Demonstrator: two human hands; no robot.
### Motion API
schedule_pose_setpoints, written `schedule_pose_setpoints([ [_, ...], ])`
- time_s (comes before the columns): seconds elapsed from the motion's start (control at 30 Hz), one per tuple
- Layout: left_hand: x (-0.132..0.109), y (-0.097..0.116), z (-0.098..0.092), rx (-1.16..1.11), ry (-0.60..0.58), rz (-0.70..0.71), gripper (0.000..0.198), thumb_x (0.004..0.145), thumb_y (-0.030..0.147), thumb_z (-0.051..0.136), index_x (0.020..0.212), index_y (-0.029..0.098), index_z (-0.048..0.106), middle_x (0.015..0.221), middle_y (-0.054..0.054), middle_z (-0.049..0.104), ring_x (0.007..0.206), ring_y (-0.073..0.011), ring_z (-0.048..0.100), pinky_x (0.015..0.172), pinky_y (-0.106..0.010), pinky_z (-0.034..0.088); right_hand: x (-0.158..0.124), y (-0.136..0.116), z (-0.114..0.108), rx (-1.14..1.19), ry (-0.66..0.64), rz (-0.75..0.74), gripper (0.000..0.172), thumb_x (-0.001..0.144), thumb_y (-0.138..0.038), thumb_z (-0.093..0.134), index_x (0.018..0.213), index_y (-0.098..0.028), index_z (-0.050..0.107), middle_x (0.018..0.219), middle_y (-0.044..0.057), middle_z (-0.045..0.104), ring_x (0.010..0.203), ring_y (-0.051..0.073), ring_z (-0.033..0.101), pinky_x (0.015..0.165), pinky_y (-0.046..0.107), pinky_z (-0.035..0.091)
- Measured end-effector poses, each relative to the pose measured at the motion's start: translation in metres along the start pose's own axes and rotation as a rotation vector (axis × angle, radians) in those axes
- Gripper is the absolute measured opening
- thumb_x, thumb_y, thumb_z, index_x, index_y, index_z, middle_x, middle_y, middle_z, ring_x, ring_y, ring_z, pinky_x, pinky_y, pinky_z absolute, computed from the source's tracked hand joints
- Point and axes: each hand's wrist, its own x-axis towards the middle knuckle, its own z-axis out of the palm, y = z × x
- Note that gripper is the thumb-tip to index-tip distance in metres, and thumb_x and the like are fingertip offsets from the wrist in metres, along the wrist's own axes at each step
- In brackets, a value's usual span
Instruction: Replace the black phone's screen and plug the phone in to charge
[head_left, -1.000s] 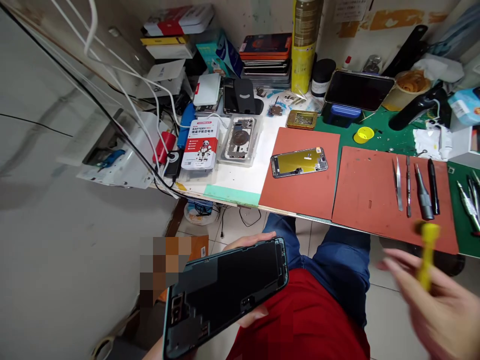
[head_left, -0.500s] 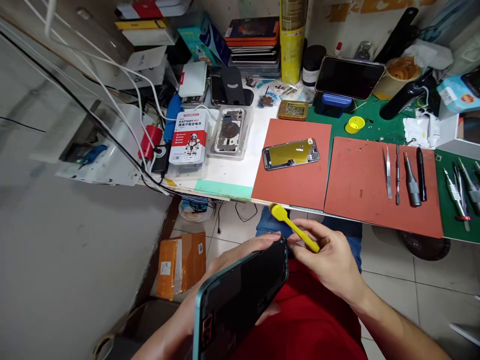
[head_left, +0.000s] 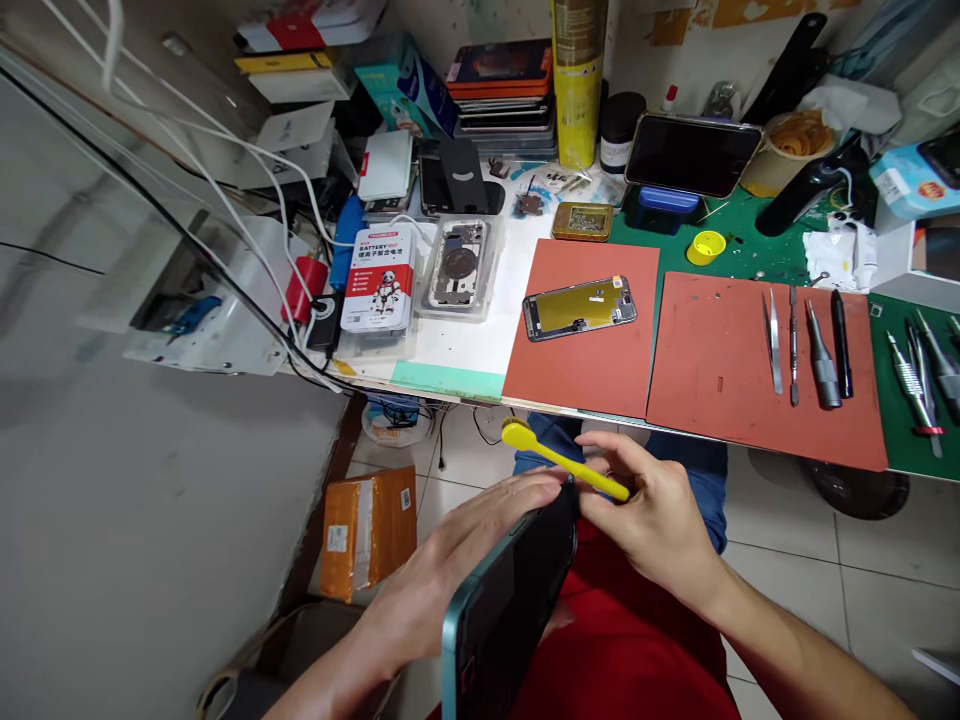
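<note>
A dark-screened phone (head_left: 517, 590) with a teal frame is tilted nearly edge-on low in the view, its lower end cut off by the bottom edge. My left hand (head_left: 469, 545) is wrapped round its far side; some fingers are hidden behind it. My right hand (head_left: 660, 530) pinches the handle of a small yellow brush (head_left: 566, 462), whose head points left, above the phone's far end. Right fingertips are close to that end; whether they touch it I cannot tell. Beyond the hands, a phone screen part (head_left: 580, 308) with a gold back lies on a red-brown mat (head_left: 592, 375).
A second mat (head_left: 690, 420) carries tweezers (head_left: 772, 342) and several slim tools. On the left stand a battery box (head_left: 377, 280) and an opened phone body (head_left: 459, 262) in a clear tray. Cables (head_left: 217, 265) hang at left. A propped phone (head_left: 694, 155) stands behind.
The phone has turned more edge-on and shifted right. The brush has swung left and lies flatter, its head now farther left. My left hand shows more of its back.
</note>
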Motion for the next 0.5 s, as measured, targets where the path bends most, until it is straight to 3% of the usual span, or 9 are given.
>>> schedule_pose_setpoints([
  [0.1,0.004,0.002,-0.005,0.02,-0.072,0.092,0.11,0.082,0.048,0.091,0.17,0.038,0.026,0.154,-0.005,0.066,0.132,-0.0306,0.072,0.115,-0.04,0.059,0.001,0.001,0.0,-0.068,0.005,-0.064,0.046,0.081,-0.012,0.06,0.124,-0.024,0.07,0.085,-0.005,0.079,0.066,0.013,0.071,0.068,0.024,0.057],
  [0.17,0.007,0.003,-0.006,0.026,-0.084,0.118,0.11,0.083,0.047,0.09,0.171,0.037,0.025,0.152,-0.005,0.068,0.129,-0.0299,0.073,0.115,-0.04,0.059,0.001,0.002,0.0,-0.105,0.004,-0.129,0.047,0.081,-0.011,0.059,0.126,-0.023,0.069,0.085,-0.004,0.079,0.067,0.013,0.072,0.068,0.023,0.057],
  [0.33,0.01,0.004,-0.003,-0.031,-0.064,0.174,0.098,0.089,0.032,0.087,0.169,0.026,0.031,0.15,-0.012,0.068,0.134,-0.0288,0.07,0.118,-0.041,0.055,0.003,0.007,0.002,-0.173,-0.013,-0.259,0.049,0.082,-0.008,0.054,0.128,-0.019,0.066,0.086,-0.002,0.077,0.065,0.013,0.07,0.065,0.023,0.055],
  [0.5,0.015,0.01,-0.004,-0.146,-0.153,0.059,0.09,0.089,0.037,0.087,0.165,0.029,0.04,0.15,-0.013,0.068,0.134,-0.0314,0.069,0.119,-0.045,0.055,0.004,0.011,0.002,-0.259,-0.086,-0.256,0.052,0.083,-0.008,0.054,0.132,-0.015,0.067,0.077,-0.002,0.072,0.055,0.013,0.06,0.055,0.024,0.045],
])
